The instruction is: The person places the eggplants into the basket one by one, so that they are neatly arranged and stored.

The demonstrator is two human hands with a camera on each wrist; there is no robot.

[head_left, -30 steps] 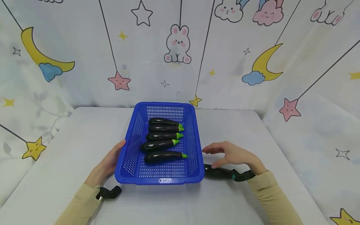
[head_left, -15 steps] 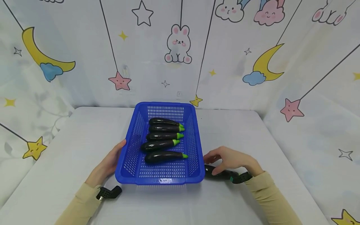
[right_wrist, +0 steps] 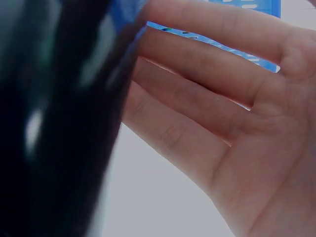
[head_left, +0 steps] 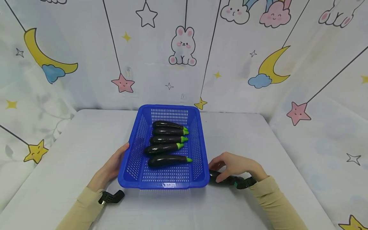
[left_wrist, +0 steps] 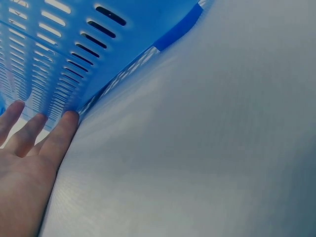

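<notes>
A blue plastic basket [head_left: 164, 184] with slotted walls stands mid-table. Inside it several dark, glossy eggplants [head_left: 168, 160] with green stem ends lie in a column. My left hand [head_left: 110, 167] rests against the basket's left side; in the left wrist view its fingers [left_wrist: 61, 136] are extended and their tips meet the slotted wall. Just right of the basket, my right hand [head_left: 237, 166] holds another eggplant [head_left: 213, 175] from above, thumb on the near side and fingers on the far side. This eggplant [right_wrist: 49, 128] looms large and blurred in the right wrist view.
A white cloth covers the table [head_left: 184, 210]. Behind it hangs a white curtain [head_left: 161, 48] printed with moons, stars and rabbits. Black cameras sit on both wrists, the left one [head_left: 111, 197] near the basket's front corner.
My right hand has come down over the eggplant beside the basket, its fingers closing around it. The left hand and the basket have stayed in place.
</notes>
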